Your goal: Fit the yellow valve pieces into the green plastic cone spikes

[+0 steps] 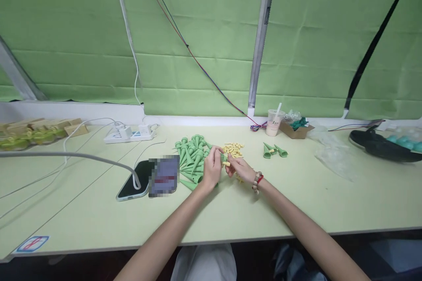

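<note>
My left hand (212, 167) is closed round a green plastic cone (223, 158), mostly hidden by the fingers. A small yellow peg (226, 163) shows at the cone between my two hands. The fingertips of my right hand (241, 169) are pinched together at this peg; how far the peg sits in the cone I cannot tell. Left of my hands lies a pile of green cones (194, 156), some tucked behind my left hand. Just beyond my right hand is a heap of small yellow pegs (233, 149), with a few more under that hand.
Three or so green cones (274, 150) lie apart to the right. On the left are two phones, one a dark phone (138, 180) with a cable across it, and a power strip (130, 135). A drink cup (274, 123), a cardboard box (296, 131) and a black tray (382, 145) stand towards the back.
</note>
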